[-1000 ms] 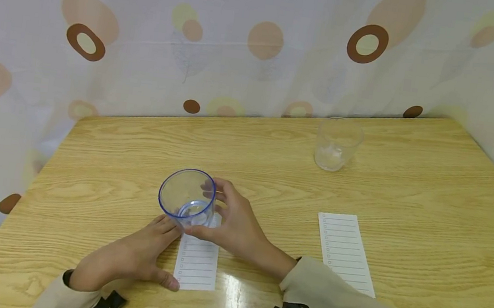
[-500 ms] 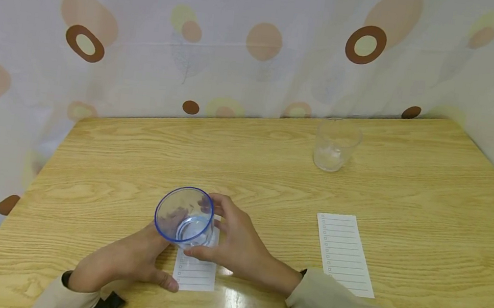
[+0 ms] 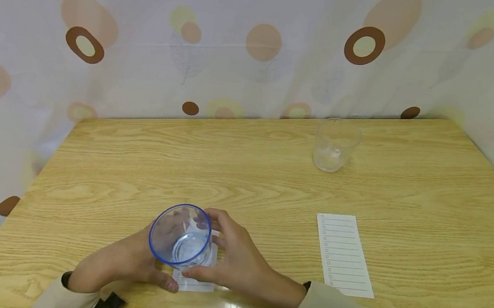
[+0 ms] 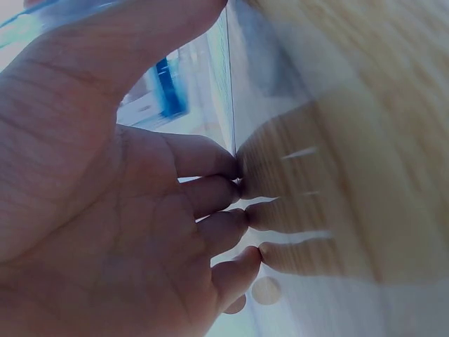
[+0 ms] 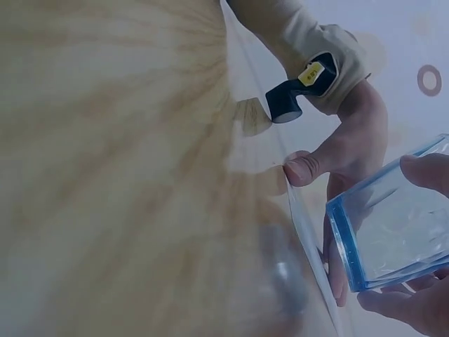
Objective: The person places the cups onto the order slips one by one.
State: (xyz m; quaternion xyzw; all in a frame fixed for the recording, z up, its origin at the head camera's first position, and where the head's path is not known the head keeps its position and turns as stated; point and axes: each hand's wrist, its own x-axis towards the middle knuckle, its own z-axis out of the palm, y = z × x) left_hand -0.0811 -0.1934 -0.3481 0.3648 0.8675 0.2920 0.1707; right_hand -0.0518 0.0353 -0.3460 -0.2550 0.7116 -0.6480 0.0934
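Note:
My right hand point(image 3: 241, 258) grips a clear cup with a blue rim point(image 3: 191, 250) from its right side. The cup is over a lined paper slip point(image 3: 195, 286); in the right wrist view its thick blue base point(image 5: 347, 246) hangs tilted, a little off the table. My left hand point(image 3: 125, 260) lies at the slip's left side, thumb on or near its front edge. Its fingers, partly seen through the cup, touch the tabletop with their tips in the left wrist view. That hand holds nothing.
A second lined slip point(image 3: 346, 253) lies on the wooden table point(image 3: 134, 171) to the right. Towards the back right stands a colourless clear cup point(image 3: 336, 147). A white curtain with brown and peach spots point(image 3: 221, 58) hangs behind the table edge.
My right hand has brought the blue-rimmed cup nearer to me, step by step, so it now covers more of the slip. The left hand has stayed in place.

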